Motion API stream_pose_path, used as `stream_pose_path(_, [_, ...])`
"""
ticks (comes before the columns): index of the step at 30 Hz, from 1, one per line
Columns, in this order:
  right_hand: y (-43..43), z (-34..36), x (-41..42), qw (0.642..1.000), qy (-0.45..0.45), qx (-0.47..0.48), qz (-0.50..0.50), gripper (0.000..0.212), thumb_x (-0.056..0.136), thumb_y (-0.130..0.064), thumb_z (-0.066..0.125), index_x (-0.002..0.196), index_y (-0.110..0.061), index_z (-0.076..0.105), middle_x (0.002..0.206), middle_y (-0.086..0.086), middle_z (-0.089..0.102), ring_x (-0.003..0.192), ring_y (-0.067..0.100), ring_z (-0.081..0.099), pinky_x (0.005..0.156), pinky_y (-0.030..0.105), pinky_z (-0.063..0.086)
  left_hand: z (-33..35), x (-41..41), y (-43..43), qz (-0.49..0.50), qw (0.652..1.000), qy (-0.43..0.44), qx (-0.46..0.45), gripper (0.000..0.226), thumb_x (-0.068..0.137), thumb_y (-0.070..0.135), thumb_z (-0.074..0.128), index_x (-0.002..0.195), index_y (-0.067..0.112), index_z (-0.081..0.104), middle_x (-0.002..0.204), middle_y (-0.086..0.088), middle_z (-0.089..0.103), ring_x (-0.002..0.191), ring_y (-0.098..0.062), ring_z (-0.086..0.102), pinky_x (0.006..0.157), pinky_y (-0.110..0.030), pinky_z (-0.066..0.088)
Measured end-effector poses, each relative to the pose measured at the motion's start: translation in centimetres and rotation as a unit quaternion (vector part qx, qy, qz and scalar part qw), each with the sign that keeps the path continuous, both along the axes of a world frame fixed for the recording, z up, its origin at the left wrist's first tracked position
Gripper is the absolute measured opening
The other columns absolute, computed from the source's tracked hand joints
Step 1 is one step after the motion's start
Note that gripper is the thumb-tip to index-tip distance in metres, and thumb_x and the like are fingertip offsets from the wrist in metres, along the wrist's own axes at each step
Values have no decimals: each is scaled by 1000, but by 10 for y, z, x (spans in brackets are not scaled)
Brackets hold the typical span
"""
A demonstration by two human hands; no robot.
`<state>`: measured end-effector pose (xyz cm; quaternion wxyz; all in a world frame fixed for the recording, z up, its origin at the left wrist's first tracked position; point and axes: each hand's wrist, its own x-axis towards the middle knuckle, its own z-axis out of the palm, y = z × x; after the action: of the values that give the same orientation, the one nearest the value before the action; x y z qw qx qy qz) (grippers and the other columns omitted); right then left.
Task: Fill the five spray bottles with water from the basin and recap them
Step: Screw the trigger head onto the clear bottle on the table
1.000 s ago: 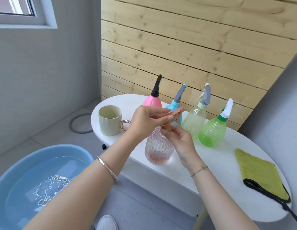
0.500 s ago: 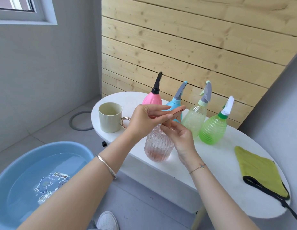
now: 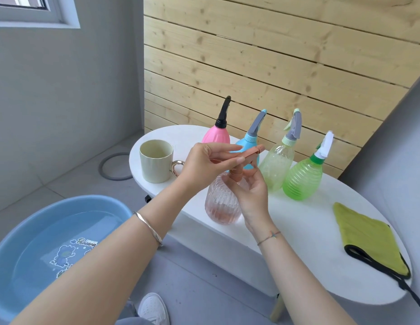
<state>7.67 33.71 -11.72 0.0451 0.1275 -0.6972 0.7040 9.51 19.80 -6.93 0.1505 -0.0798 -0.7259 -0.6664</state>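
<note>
My left hand pinches the salmon spray head between thumb and straightened fingers, and my right hand curls its fingertips round the same spray head lower down, at the collar on the neck of the ribbed pink bottle. That bottle stands upright at the near edge of the white counter. Behind it the pink, blue, clear and green bottles stand capped in a row (a mug sits to their left). The basin, holding water, is on the floor to my left.
</note>
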Motion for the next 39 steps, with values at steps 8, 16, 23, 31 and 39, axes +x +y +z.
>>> stream_pose_path(8, [15, 5, -4, 994, -43, -17, 100, 20, 78, -27, 71, 98, -23, 70, 100, -3, 73, 104, 12, 63, 92, 23, 46, -1, -1, 0, -3, 1000, 0, 7, 30, 84, 7, 76, 113, 6, 71, 91, 6, 75, 79, -5, 73, 78, -18, 56])
stream_pose_path(16, [18, 11, -5, 986, -66, -13, 151, 20, 89, -19, 65, 108, -17, 64, 98, -7, 70, 97, 3, 64, 84, 12, 45, -1, -1, 1, -5, 1000, -3, 3, 28, 83, 8, 77, 111, 9, 72, 92, 2, 76, 82, -7, 73, 84, -24, 58])
stream_pose_path(23, [-1, 0, -1, 996, -57, -67, 9, 21, 74, -7, 78, 88, -13, 63, 91, 1, 69, 96, 14, 63, 84, 26, 49, -1, 0, 2, -3, 1000, 1, 5, 26, 84, 7, 76, 110, 9, 71, 89, 4, 75, 77, -4, 73, 79, -18, 55])
stream_pose_path(31, [12, 7, -3, 991, -73, -68, 93, 15, 84, -12, 66, 99, -15, 67, 95, 0, 71, 95, 11, 64, 85, 19, 47, -1, 1, 3, 1, 1000, -3, 9, 25, 84, 9, 76, 107, 15, 72, 93, 4, 76, 82, -6, 73, 84, -25, 58])
stream_pose_path(39, [17, 8, -3, 983, -70, -50, 163, 31, 80, -28, 64, 110, -21, 64, 106, -4, 68, 101, 6, 63, 88, 15, 45, 1, 3, 3, 0, 1000, -5, 4, 25, 84, 8, 76, 109, 11, 72, 92, 5, 75, 79, -5, 73, 80, -21, 58])
